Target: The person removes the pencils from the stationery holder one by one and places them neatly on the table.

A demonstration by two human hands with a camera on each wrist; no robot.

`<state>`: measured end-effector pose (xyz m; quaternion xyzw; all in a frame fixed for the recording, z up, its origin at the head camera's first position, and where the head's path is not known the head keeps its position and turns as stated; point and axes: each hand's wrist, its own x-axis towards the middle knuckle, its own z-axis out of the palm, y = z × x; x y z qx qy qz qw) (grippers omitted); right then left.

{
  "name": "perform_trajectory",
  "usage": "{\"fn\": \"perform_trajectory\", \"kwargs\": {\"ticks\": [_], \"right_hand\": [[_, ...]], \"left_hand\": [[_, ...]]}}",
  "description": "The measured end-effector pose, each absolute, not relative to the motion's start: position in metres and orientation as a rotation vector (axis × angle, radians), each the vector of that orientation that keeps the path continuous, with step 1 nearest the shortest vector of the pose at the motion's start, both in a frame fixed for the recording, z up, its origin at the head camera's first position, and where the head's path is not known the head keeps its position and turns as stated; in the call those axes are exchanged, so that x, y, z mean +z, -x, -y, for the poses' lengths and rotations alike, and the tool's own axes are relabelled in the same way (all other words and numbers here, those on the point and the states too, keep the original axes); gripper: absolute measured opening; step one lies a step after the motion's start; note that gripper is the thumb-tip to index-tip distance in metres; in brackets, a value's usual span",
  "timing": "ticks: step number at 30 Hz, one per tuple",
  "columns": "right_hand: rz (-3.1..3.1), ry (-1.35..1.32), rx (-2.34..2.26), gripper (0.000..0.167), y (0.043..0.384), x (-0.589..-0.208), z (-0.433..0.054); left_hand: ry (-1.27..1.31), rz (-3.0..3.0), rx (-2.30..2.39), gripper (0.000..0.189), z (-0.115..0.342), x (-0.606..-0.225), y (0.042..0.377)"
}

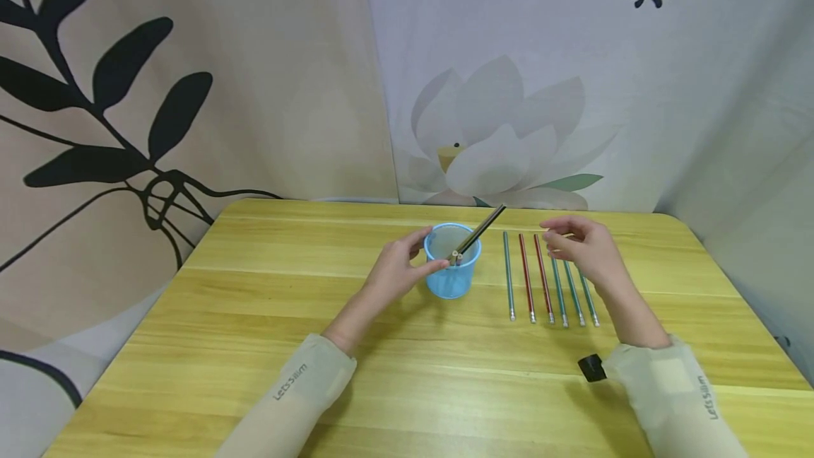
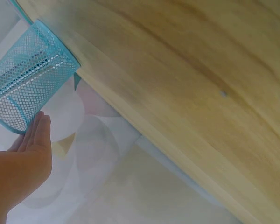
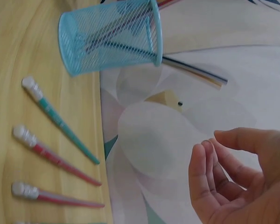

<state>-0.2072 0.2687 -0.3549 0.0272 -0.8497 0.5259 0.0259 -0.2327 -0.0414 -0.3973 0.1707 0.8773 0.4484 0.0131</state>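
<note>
A light blue mesh pencil cup (image 1: 450, 284) stands on the table with several pencils in it; dark ones (image 1: 490, 224) lean out over its right rim. My left hand (image 1: 400, 265) holds the cup near its top, thumb along the front and fingers at the far left side. To the right of the cup lies a row of green and red pencils (image 1: 526, 280), their white erasers toward me. Over the far ends of the row hovers my right hand (image 1: 588, 249). Its fingers are loosely bent, and in the right wrist view nothing is between thumb and fingertips (image 3: 198, 161).
A small black block (image 1: 591, 368) is beside the right sleeve, near the wrist. The wooden table (image 1: 254, 288) runs back to a printed curtain (image 1: 286, 76) with leaves and a flower.
</note>
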Motion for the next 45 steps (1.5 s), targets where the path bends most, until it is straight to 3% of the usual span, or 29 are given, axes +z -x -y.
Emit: {"fn": "perform_trajectory", "kwargs": {"ticks": [17,45], "right_hand": [[2.602,-0.271,1.679,0.033,0.204,-0.342,-0.227],[2.608,-0.672,1.694,0.024,0.199,-0.363,-0.174]], "left_hand": [[-0.530,-2.742,1.390,0.073,0.042,-0.397,0.232],[-0.528,-2.731,1.389,0.073,0.042,-0.396,0.231]]}}
